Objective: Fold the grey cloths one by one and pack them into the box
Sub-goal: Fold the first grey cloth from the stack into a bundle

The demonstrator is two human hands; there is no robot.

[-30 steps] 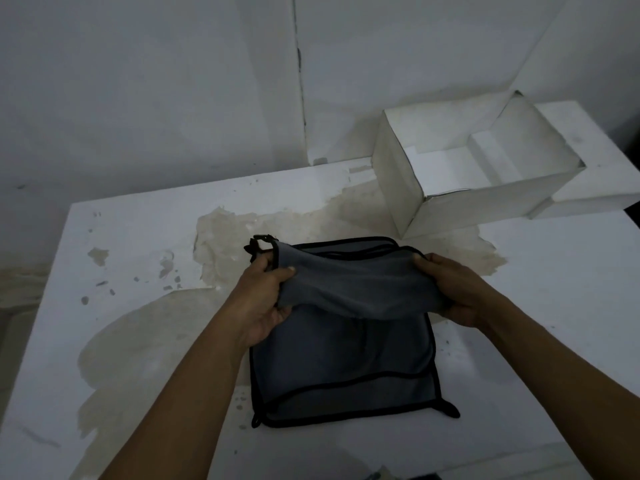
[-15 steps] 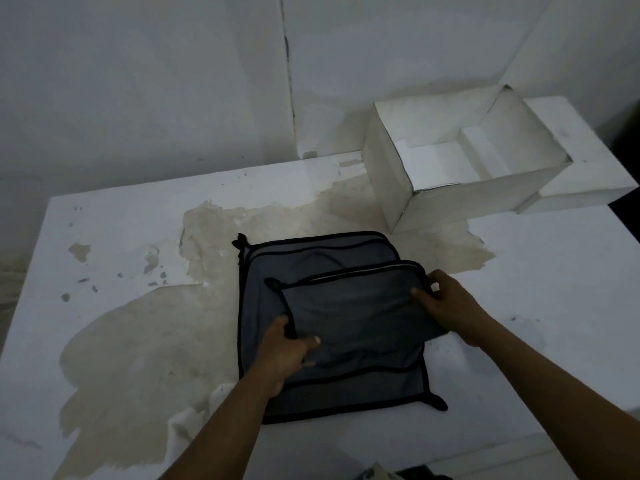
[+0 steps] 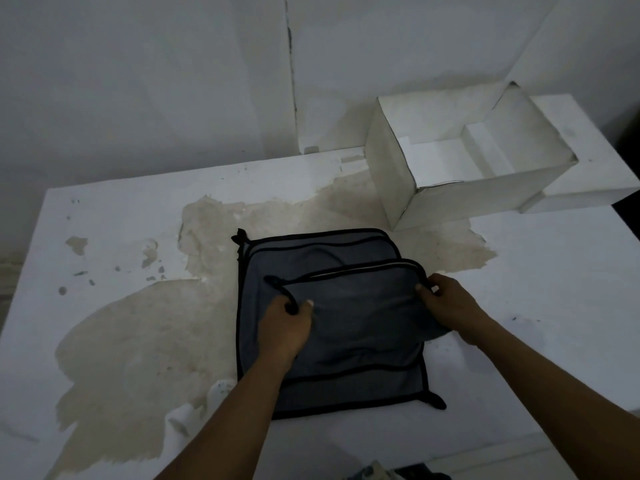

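A stack of grey cloths with black edging lies flat in the middle of the white table. On top of it rests a folded grey cloth. My left hand pinches its left edge near the black trim, and my right hand grips its right edge. The open white box stands at the back right of the table, a hand's length beyond the stack. Its inside shows only white walls and floor.
The tabletop has a large worn brown patch left of and behind the cloths. A white wall rises close behind the table. The box's flap sticks out to the right. A bit of white material lies near the front edge.
The top cloth was lifted and doubled over toward me. It now lies folded on the stack, with both hands drawn nearer and holding its side edges.
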